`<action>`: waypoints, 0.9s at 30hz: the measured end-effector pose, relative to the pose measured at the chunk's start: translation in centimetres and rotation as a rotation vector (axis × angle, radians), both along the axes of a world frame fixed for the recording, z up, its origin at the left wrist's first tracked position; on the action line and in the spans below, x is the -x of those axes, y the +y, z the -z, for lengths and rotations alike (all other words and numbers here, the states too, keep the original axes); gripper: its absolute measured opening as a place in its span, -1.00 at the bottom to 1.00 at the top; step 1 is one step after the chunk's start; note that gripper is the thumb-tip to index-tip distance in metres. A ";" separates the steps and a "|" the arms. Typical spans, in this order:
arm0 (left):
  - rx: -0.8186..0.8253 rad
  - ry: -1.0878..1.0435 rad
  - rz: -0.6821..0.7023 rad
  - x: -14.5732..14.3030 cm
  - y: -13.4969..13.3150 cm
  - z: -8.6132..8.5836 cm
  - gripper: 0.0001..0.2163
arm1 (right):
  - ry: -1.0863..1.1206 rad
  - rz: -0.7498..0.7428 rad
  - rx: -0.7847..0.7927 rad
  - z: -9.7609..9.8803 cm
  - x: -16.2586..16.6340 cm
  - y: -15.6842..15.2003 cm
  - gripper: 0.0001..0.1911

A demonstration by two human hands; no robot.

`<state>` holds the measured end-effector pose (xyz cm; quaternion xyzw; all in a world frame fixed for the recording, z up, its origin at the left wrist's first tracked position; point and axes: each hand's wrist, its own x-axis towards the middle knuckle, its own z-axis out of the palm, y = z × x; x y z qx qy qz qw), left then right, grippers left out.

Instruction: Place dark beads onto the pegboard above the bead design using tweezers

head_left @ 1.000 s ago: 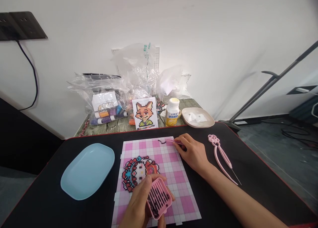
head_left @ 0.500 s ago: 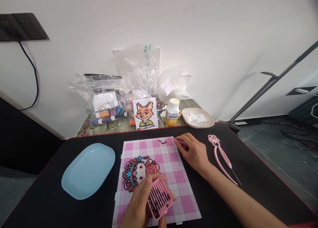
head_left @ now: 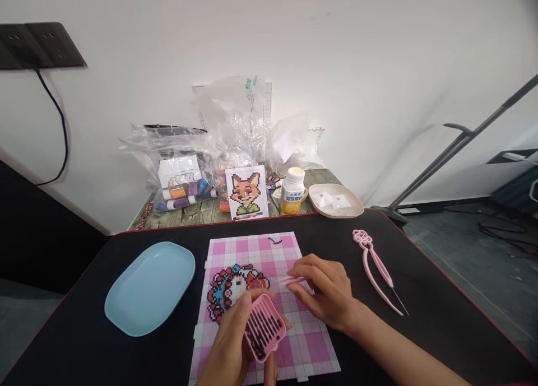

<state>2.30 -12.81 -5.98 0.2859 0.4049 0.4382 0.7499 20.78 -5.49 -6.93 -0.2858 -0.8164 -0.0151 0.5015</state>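
A pink-and-white checked pegboard (head_left: 294, 341) lies on the black table and carries a round bead picture (head_left: 229, 288) and a short row of dark beads (head_left: 275, 241) near its far edge. My left hand (head_left: 233, 347) is closed on a small pink bead tray (head_left: 263, 327) with dark beads in its grooves, held over the board's near part. My right hand (head_left: 325, 293) pinches pink tweezers (head_left: 290, 280), whose tips point left toward the tray, just above the board.
A light blue oval dish (head_left: 149, 288) sits left of the board. Another pink tweezers tool with a needle (head_left: 378, 271) lies to the right. At the back stand a fox bead picture (head_left: 246, 193), a yellow-labelled bottle (head_left: 292, 191), a beige dish (head_left: 335, 200) and plastic bags (head_left: 185, 162).
My right hand has drawn the tweezers back from the dark beads at the board's far edge toward the pink tray. My left hand has lifted the tray slightly toward it.
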 end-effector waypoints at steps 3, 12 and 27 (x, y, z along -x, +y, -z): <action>-0.019 0.005 -0.022 -0.1 0.1 -0.4 -0.61 | -0.011 -0.073 -0.029 -0.5 0.5 -0.9 -0.85; -0.032 0.033 -0.095 0.0 0.3 -0.8 -0.54 | -0.038 -0.126 -0.015 -0.6 0.7 -1.4 -0.89; -0.014 -0.047 -0.090 0.0 0.7 -0.7 -0.56 | -0.087 -0.084 0.005 -0.5 0.7 -1.4 -0.91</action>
